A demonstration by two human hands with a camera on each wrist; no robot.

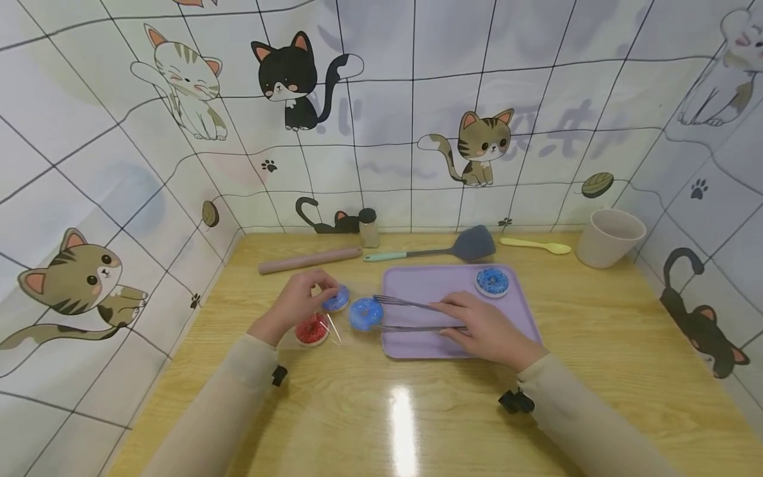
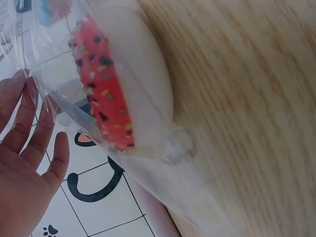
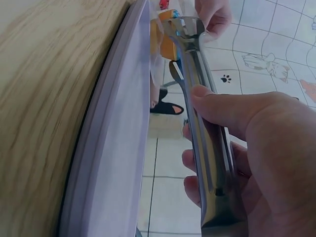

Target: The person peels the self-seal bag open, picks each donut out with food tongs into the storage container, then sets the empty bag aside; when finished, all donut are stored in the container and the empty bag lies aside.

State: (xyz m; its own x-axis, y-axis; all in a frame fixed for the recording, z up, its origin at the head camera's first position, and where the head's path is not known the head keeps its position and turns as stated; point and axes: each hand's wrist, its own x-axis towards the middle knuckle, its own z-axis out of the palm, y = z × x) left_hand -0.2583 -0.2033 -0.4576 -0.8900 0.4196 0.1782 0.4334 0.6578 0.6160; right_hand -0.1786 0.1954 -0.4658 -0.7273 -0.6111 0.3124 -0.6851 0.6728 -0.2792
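In my right hand (image 1: 485, 328) I grip metal tongs (image 3: 197, 98); their arms are spread, and the tips reach a light blue toy doughnut (image 1: 365, 315). This doughnut lies just left of the lilac tray (image 1: 411, 344). My left hand (image 1: 301, 301) pinches a clear plastic bag (image 2: 192, 187) next to the doughnuts. Under its fingers is a purple-blue doughnut (image 1: 337, 301), partly covered. A red doughnut (image 2: 106, 89) with sprinkles and a white base shows through the plastic in the left wrist view. A darker blue doughnut (image 1: 491, 282) sits in the tray's far right corner.
Along the back lie a rolling pin (image 1: 310, 260), a spatula (image 1: 471, 245) and a yellow spoon (image 1: 536, 246). A shaker jar (image 1: 368, 230) stands near the wall. At the back right is a beige cup (image 1: 605, 242). Cat-printed sheeting encloses the wooden table (image 1: 334, 411).
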